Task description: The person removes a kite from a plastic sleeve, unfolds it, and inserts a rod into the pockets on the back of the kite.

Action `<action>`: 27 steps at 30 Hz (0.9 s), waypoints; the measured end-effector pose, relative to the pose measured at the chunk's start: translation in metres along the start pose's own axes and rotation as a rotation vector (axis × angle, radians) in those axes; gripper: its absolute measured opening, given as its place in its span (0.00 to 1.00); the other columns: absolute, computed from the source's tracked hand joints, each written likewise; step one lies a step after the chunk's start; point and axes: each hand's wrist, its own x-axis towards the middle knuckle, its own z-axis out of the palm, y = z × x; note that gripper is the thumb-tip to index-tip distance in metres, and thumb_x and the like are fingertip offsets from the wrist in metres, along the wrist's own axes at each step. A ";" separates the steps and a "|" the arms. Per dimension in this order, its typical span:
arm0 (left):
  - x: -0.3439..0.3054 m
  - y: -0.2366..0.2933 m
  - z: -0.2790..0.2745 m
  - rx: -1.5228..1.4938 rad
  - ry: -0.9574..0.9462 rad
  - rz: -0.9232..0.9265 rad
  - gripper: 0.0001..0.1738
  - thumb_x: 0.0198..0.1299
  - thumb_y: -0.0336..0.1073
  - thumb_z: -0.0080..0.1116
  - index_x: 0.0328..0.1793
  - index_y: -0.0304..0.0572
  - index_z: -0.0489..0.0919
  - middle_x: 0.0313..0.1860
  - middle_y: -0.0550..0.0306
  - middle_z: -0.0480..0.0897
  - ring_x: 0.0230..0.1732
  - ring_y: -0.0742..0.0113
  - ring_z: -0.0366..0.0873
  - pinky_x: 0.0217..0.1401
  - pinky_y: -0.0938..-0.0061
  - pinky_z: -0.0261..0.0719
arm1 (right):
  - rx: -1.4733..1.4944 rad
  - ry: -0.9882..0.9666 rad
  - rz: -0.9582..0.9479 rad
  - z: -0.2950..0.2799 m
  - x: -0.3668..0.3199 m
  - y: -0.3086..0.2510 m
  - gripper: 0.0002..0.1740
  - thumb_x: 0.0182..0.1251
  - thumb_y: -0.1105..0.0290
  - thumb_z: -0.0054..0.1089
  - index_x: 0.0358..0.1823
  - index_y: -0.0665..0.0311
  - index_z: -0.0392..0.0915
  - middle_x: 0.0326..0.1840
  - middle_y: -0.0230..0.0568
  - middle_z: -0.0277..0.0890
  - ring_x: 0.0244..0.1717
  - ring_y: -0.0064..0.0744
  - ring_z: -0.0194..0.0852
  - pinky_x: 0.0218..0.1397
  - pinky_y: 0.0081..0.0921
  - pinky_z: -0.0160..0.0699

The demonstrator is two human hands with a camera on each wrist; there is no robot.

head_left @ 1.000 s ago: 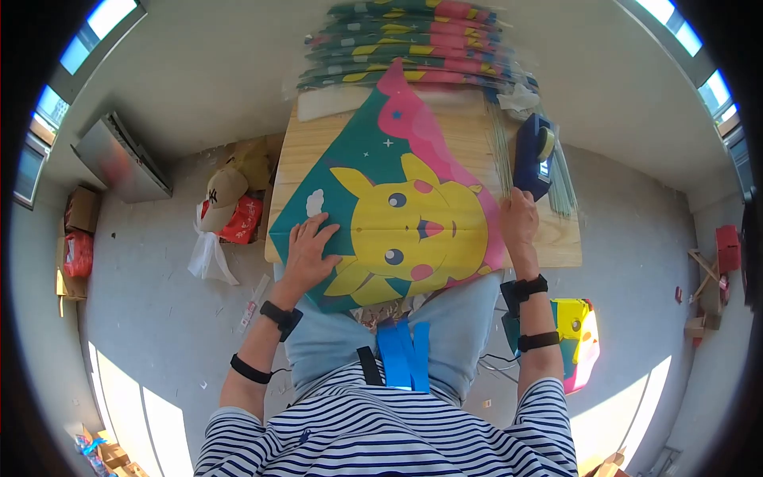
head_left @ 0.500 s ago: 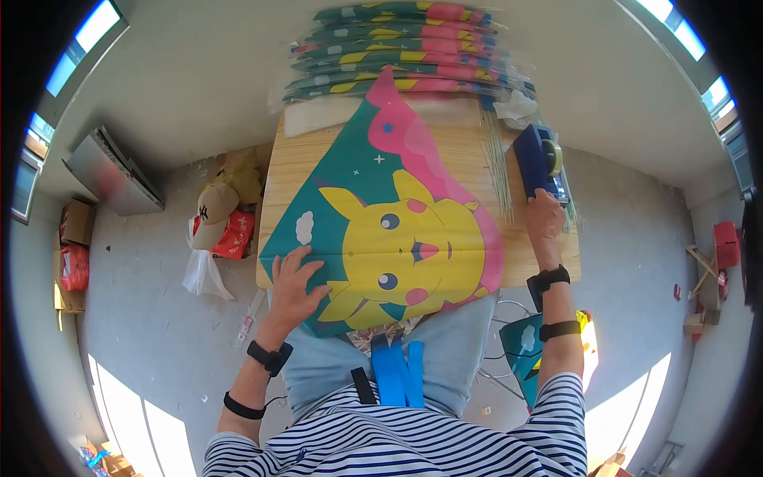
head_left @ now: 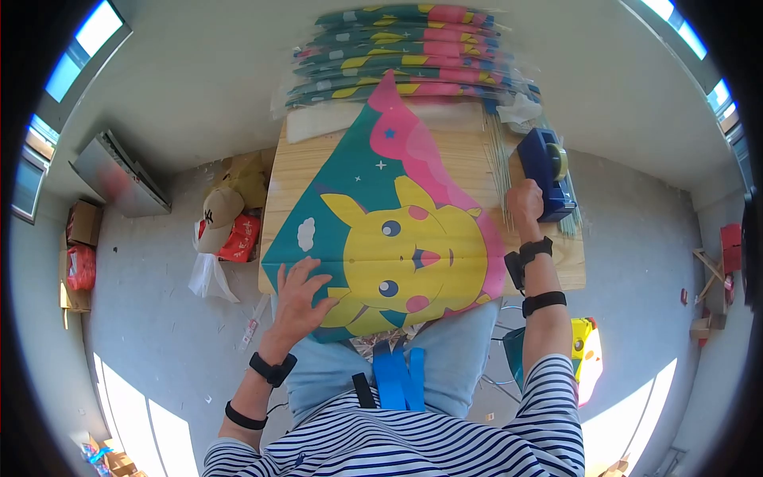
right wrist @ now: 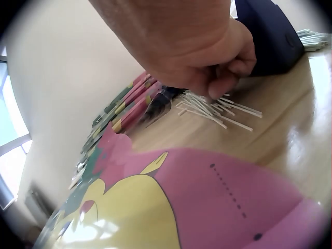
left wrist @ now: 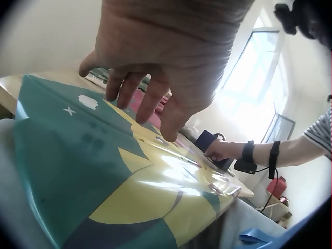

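A diamond-shaped kite sheet point(head_left: 421, 254), green and pink with a yellow cartoon face, lies flat on the wooden table and hangs over its near edge toward the lap. My left hand point(head_left: 300, 302) is over its lower left part, fingers spread and gently bent, gripping nothing. At the right, my right hand point(head_left: 525, 204) has curled fingers beside a dark blue tape dispenser point(head_left: 540, 171). Its thumb is close over the ends of thin pale sticks point(right wrist: 218, 111) in the right wrist view. Nothing held shows between these fingers, whose inner side is partly hidden.
Bagged kites point(head_left: 405, 60) in clear plastic are stacked at the table's far end, by a white pad point(head_left: 322, 123). More thin sticks point(head_left: 497, 159) lie along the table's point(head_left: 294, 171) right side. A cap point(head_left: 222, 211) and bags are left of the table; another printed sheet point(head_left: 586, 350) is low at right.
My right hand went right to the front of the tape dispenser, then came back left to its near left side. My left hand slid slightly toward me; the view shifted a little.
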 end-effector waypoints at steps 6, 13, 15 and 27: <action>-0.003 -0.003 0.002 -0.023 -0.001 -0.026 0.23 0.48 0.36 0.73 0.53 0.44 0.83 0.68 0.48 0.74 0.74 0.49 0.65 0.79 0.41 0.45 | 0.214 0.011 0.000 -0.014 0.002 0.018 0.12 0.49 0.70 0.70 0.37 0.65 0.87 0.41 0.56 0.86 0.46 0.52 0.86 0.49 0.39 0.83; -0.004 0.000 0.003 -0.024 0.007 -0.002 0.24 0.47 0.36 0.74 0.53 0.44 0.83 0.68 0.48 0.74 0.74 0.49 0.65 0.79 0.41 0.45 | 0.329 -0.015 0.015 -0.016 0.002 0.026 0.08 0.50 0.71 0.67 0.30 0.68 0.86 0.31 0.55 0.84 0.37 0.51 0.85 0.45 0.38 0.80; -0.006 -0.001 0.003 -0.017 0.004 -0.007 0.23 0.47 0.36 0.74 0.53 0.44 0.83 0.68 0.48 0.74 0.74 0.48 0.65 0.79 0.41 0.45 | 0.226 0.120 -0.127 -0.020 -0.004 0.030 0.09 0.51 0.71 0.65 0.31 0.68 0.86 0.28 0.54 0.83 0.32 0.47 0.85 0.41 0.37 0.81; -0.008 0.000 -0.001 -0.049 0.096 0.060 0.19 0.51 0.32 0.70 0.52 0.43 0.82 0.63 0.53 0.78 0.71 0.50 0.69 0.78 0.47 0.53 | 0.691 -0.368 -0.120 -0.089 -0.180 0.171 0.01 0.56 0.77 0.63 0.29 0.67 0.81 0.20 0.28 0.72 0.18 0.17 0.66 0.19 0.17 0.62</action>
